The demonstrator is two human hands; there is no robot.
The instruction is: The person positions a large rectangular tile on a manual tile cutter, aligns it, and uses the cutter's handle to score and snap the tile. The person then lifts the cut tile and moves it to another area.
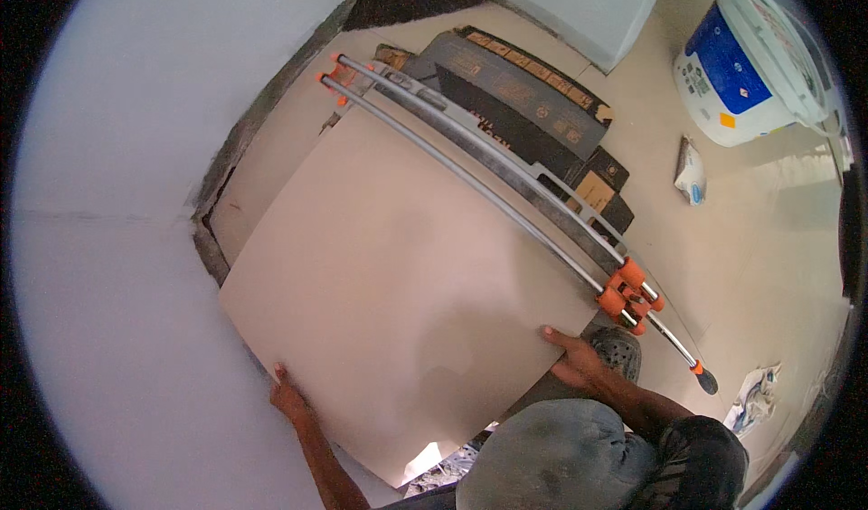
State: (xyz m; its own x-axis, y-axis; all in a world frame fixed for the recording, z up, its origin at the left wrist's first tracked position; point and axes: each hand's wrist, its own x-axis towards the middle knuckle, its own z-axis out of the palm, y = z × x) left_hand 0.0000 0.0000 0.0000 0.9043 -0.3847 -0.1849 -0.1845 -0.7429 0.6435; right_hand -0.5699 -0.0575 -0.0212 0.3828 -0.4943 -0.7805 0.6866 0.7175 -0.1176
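— On the floor, where's the big beige tile sitting?
— Flat across the manual tile cutter, its far edge under the twin rails, just beside the white wall.
— And the hands?
— Left hand grips the near-left edge; right hand clasps the near-right edge, close to the cutter's orange carriage.
— Anything else?
— White bucket, well apart

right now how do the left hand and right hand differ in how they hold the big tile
The left hand grips the large beige tile at its near-left corner, far from the tile cutter. The right hand holds the near-right edge, fingers spread on top, close to the cutter's orange carriage. The left hand shows mostly fingertips over the edge. Both are bare and touch the same tile.
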